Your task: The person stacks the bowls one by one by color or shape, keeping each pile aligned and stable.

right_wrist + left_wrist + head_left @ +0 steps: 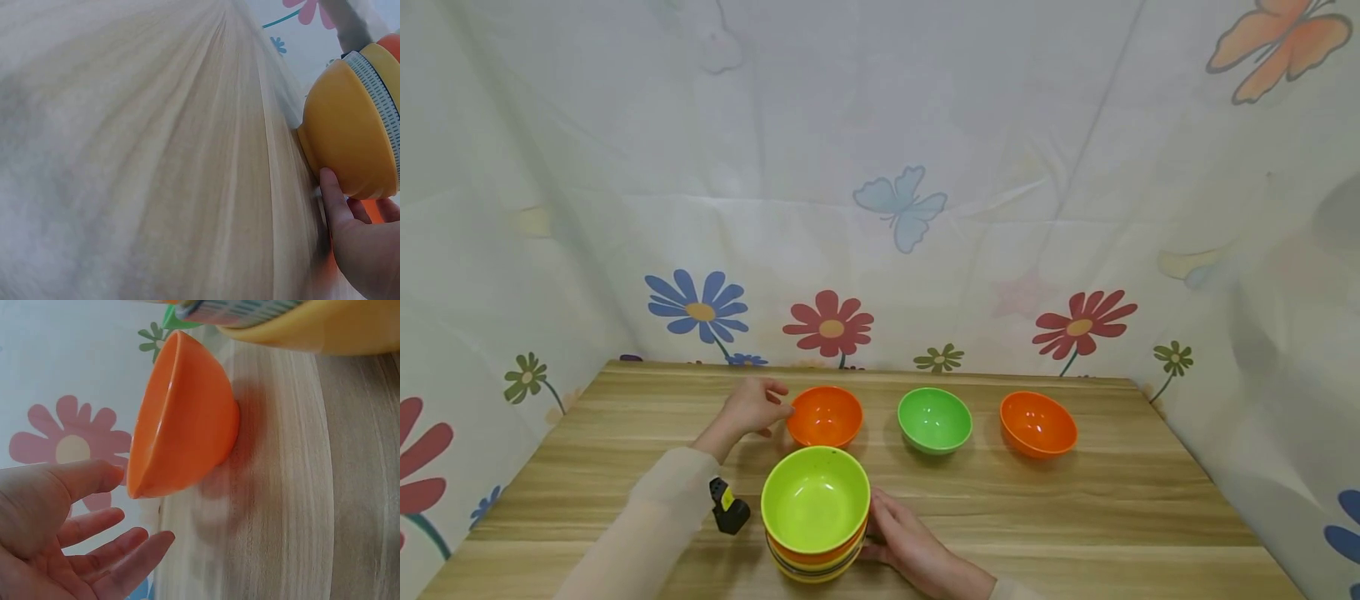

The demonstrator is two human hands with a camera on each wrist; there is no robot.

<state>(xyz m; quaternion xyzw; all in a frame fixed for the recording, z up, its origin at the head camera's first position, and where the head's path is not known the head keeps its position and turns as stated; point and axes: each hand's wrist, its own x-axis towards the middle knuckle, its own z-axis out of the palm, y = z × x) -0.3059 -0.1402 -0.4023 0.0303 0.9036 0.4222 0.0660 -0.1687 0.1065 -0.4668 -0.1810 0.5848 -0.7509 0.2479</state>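
Observation:
My left hand (750,414) is at the left side of an orange bowl (826,417), its fingers spread and loosely bent. In the left wrist view the thumb tip is close to the rim of that orange bowl (187,419); whether it touches cannot be told. In front stands a stack of nested bowls with a lime green bowl (816,500) on top, and orange and yellow ones below. My right hand (917,546) rests against the stack's right side, thumb and fingers extended. In the right wrist view its thumb touches a yellow bowl (344,131) near the base.
A green bowl (935,421) and another orange bowl (1038,425) stand to the right in the same row. A small black device (728,507) with a yellow patch is beside my left wrist. The wooden table (1112,500) meets a flower-printed curtain (985,250) behind.

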